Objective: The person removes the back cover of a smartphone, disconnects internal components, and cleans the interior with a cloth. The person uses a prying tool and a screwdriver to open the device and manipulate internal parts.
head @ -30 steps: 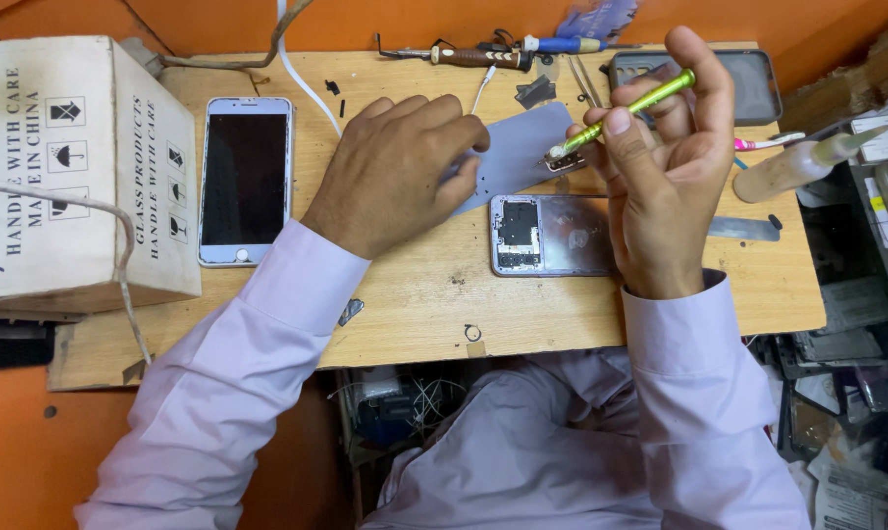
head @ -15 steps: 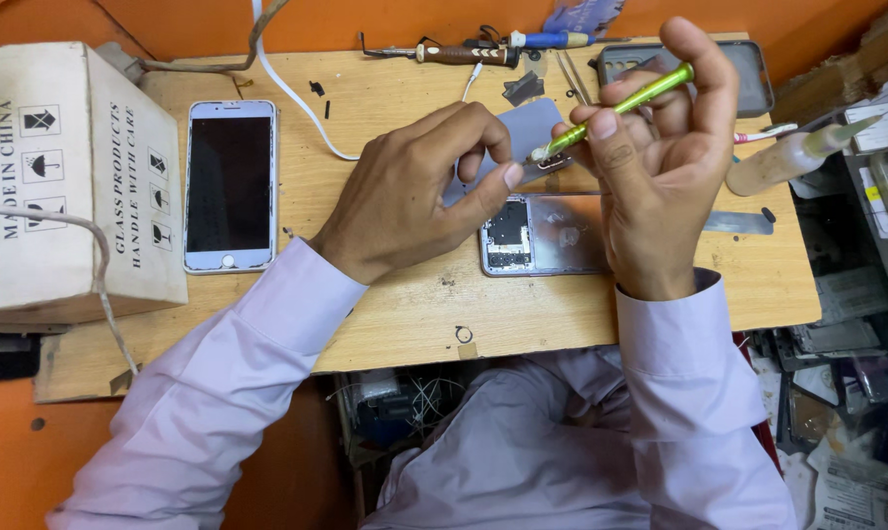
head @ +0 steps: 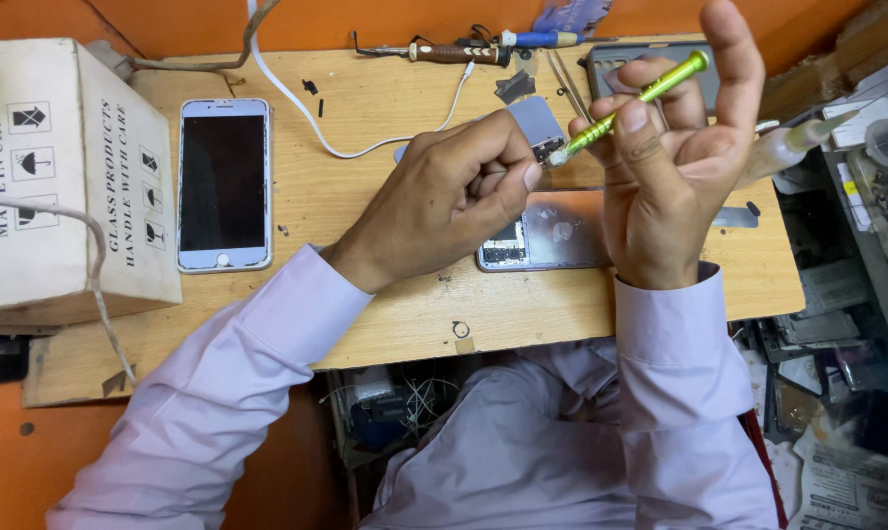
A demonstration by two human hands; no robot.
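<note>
Your left hand (head: 444,201): curled over the middle of the wooden tabletop (head: 385,324), its grip closed, thumb and fingers pinching a small grey phone part (head: 534,126) by its near edge and holding it up off the wood.
Your right hand (head: 675,167): raised just right of the left one, palm toward you, forefinger sticking straight up; thumb and middle fingers are closed around a green screwdriver (head: 632,101).
Screwdriver axis: its long axis runs on a slant, cap end up and to the right, tip down and to the left.
Screwdriver tip: it points at the grey part and meets it at the edge beside your left thumb.
Opened phone (head: 547,240): lies flat on the tabletop just under both hands, long axis left to right, with dark inner parts showing at its left end.
White phone (head: 224,184): lies face up with a dark screen, well to the left of your hands, long axis running away from you.
Cardboard box (head: 56,177): stands at the left edge, just beside the white phone.
White cable (head: 365,147): curves across the far part of the tabletop behind your left hand.
Far edge: a wooden-handled tool (head: 444,51) and a blue-handled tool (head: 537,39) lie in a row, left to right.
Sleeves: both arms are in pale lilac shirt sleeves (head: 238,393).
</note>
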